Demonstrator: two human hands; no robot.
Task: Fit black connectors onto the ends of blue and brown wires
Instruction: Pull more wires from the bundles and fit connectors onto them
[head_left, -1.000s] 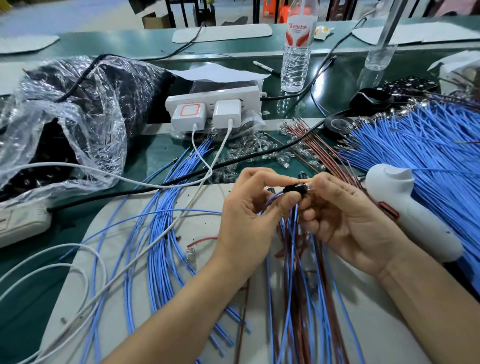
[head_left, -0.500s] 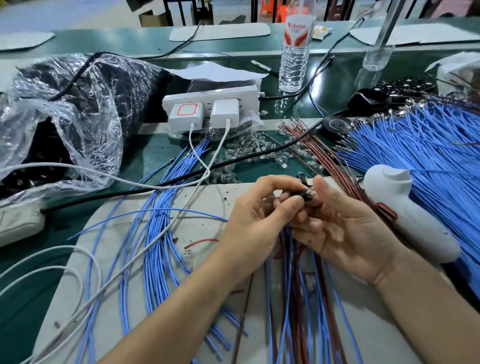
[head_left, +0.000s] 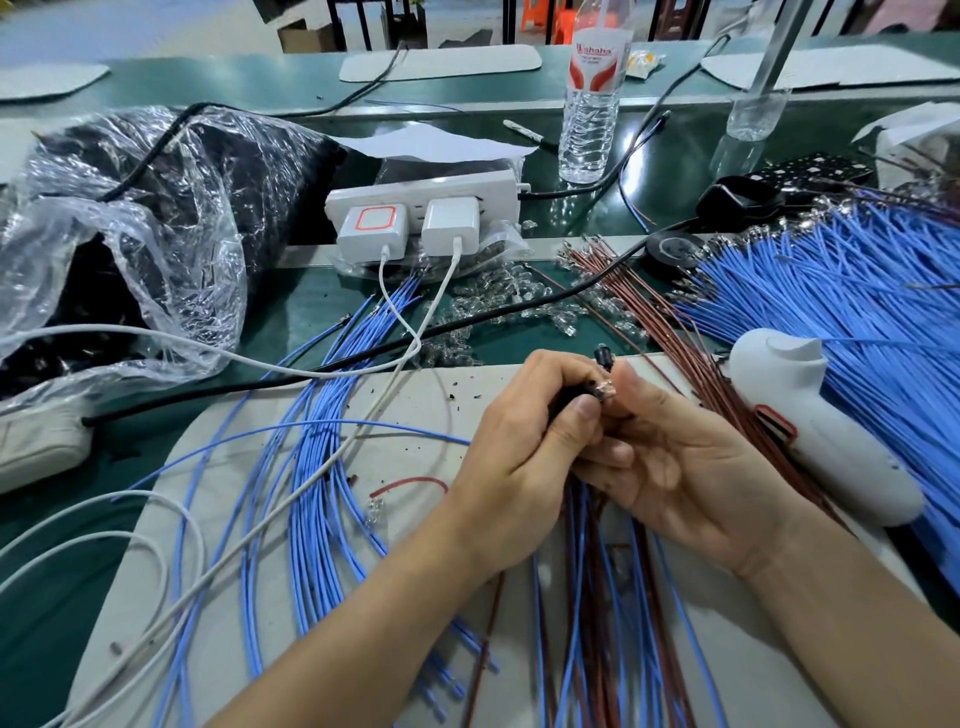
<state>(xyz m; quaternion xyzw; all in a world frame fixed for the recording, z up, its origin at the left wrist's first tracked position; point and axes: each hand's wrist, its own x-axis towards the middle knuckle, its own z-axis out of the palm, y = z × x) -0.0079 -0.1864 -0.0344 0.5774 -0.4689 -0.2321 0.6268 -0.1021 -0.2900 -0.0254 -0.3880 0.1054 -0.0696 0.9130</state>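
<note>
Black connector is pinched in the left hand, while the right hand pinches its glinting front end, both just above the grey mat. A mixed bundle of wires trails from the hands; this fitting looks under way. Plenty seems left: loose blue wires at left, brown wires and the big blue pile at right
</note>
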